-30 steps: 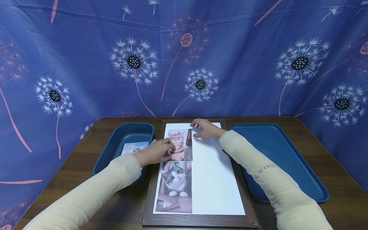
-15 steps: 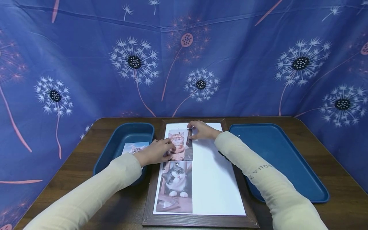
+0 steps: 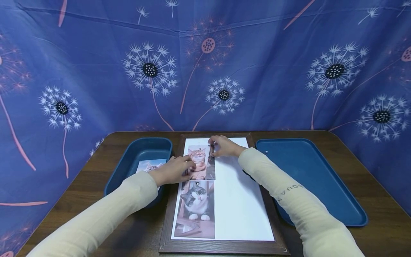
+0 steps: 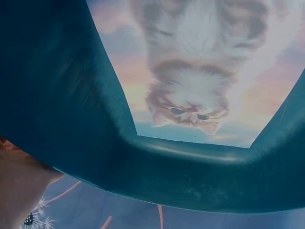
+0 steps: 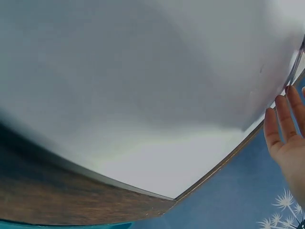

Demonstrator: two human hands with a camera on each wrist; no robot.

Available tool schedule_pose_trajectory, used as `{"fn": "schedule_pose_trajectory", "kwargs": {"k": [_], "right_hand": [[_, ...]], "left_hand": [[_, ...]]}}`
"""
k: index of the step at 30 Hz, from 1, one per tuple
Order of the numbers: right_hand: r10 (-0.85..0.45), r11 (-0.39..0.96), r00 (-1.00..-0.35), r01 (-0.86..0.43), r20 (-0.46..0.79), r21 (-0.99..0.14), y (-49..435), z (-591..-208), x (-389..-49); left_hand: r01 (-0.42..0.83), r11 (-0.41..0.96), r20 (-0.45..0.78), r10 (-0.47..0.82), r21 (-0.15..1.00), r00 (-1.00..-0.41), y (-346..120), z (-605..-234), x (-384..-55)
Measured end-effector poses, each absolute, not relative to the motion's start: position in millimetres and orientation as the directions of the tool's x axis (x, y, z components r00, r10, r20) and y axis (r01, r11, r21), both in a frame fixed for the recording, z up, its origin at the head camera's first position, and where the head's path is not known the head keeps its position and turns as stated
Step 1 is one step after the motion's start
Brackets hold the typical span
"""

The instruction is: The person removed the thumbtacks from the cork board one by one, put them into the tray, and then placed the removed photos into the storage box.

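A photo of an orange cat [image 3: 201,169] lies on the upper left of a wood-framed white board [image 3: 239,210]. My left hand [image 3: 173,169] rests at its left side, the bent fingertips touching the print. At its upper right corner is my right hand [image 3: 226,147], fingers and thumb against the edge. In the right wrist view, the fingers [image 5: 283,117] look fairly straight beside the photo's edge. Directly below lies a photo of a grey and white cat [image 3: 196,210], with a small silver bead-like piece [image 3: 197,183] at its top edge.
At left stands a deep blue bin [image 3: 128,154] with a kitten photo [image 4: 190,86] inside. On the right lies a flat blue tray [image 3: 308,167] with a tiny silver piece [image 3: 266,152] near its upper left corner. A dandelion-print cloth [image 3: 276,107] hangs behind the wooden table [image 3: 138,235].
My right hand has moved slightly left, bringing its fingers to the orange cat photo's upper right corner. The left hand and both photos on the board stay in place.
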State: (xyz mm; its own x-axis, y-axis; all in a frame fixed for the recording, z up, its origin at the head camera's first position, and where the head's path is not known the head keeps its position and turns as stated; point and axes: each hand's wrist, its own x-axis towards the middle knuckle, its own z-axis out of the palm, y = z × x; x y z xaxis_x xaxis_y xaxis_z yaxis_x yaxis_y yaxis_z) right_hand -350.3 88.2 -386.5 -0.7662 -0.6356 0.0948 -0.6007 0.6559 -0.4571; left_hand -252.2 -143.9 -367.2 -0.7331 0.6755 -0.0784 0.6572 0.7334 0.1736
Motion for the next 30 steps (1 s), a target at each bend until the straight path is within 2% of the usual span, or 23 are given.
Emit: {"fn": "schedule_pose_trajectory", "kwargs": {"k": [9, 15, 22, 30], "right_hand": [[-0.620, 0.666, -0.780, -0.580, 0.084, -0.469, 86, -385, -346], [-0.611, 0.657, -0.787, -0.564, 0.085, -0.500, 85, -384, -346], [-0.597, 0.650, -0.800, -0.530, 0.066, -0.545, 86, -385, -347], [-0.587, 0.646, -0.808, -0.508, 0.055, -0.569, 84, -386, -347]], "left_hand": [[0.676, 0.723, -0.046, 0.687, 0.140, -0.725, -146, -361, -246], [0.663, 0.741, -0.027, 0.668, 0.106, -0.743, -149, -353, -245], [0.637, 0.761, -0.004, 0.642, 0.127, -0.767, -155, -339, -243], [0.614, 0.782, 0.071, 0.610, 0.106, -0.789, -166, -328, -241]]}}
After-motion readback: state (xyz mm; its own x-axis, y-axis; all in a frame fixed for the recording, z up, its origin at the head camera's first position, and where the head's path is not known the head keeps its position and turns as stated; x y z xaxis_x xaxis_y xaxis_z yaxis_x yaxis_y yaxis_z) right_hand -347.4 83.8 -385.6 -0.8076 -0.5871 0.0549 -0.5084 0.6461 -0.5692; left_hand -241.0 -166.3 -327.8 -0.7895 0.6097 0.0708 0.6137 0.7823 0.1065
